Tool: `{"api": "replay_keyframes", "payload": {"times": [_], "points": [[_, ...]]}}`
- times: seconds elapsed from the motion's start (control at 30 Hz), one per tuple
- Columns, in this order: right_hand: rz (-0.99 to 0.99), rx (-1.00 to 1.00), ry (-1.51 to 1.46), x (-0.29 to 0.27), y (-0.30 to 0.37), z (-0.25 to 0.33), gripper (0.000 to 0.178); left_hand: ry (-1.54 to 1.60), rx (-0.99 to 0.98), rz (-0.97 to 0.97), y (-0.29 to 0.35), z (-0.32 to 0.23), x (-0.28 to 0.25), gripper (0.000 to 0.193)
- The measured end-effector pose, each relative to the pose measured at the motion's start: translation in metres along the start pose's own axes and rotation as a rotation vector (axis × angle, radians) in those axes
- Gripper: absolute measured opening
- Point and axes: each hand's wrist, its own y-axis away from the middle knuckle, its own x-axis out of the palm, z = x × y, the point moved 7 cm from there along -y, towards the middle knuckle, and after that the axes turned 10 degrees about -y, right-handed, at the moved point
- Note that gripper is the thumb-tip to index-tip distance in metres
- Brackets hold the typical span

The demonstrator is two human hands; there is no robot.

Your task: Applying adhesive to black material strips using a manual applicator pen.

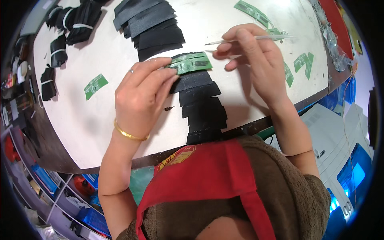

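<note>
My left hand (140, 94) pinches the left end of a green translucent template strip (192, 63) with slots cut in it. The strip lies over a black fabric piece, whose dark edge shows along its top. Between thumb and fingers my right hand (258, 56) grips a slim clear pen (250, 39), its tip pointing left and held off the template. Below the template, a row of overlapping black pieces (204, 108) runs toward me. A second overlapping stack of black pieces (150, 26) lies farther off.
Bundles of black pieces (82, 26) tied with white bands sit at the far left. One loose green template (96, 86) lies left of my hand; several more, such as a green strip (252, 13), lie at the right. Crumpled clear plastic (334, 44) lines the table's right edge.
</note>
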Motion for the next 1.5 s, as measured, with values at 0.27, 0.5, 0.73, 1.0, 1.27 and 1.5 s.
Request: {"api": "replay_keyframes", "payload": {"times": [0.27, 0.5, 0.73, 1.0, 1.27, 1.5], "points": [[0.004, 0.033, -0.037, 0.006, 0.003, -0.007, 0.038, -0.073, 0.056, 0.069, -0.007, 0.006, 0.008, 0.020], [0.071, -0.147, 0.200, 0.012, -0.001, 0.001, 0.029, -0.058, 0.052, 0.026, -0.006, 0.007, 0.011, 0.021], [0.367, -0.653, 0.819, 0.072, -0.004, 0.019, 0.013, -0.051, 0.088, -0.036, -0.005, 0.003, 0.008, 0.017], [0.272, -0.662, 0.677, 0.050, 0.002, 0.027, 0.015, -0.045, 0.115, -0.052, -0.003, 0.003, 0.010, 0.016], [0.294, -0.734, 0.859, 0.061, 0.012, 0.021, 0.012, -0.067, 0.124, -0.054, -0.003, 0.003, 0.010, 0.016], [0.194, -0.582, 0.785, 0.046, 0.009, 0.019, 0.012, -0.062, 0.057, 0.001, -0.004, 0.002, 0.009, 0.019]]}}
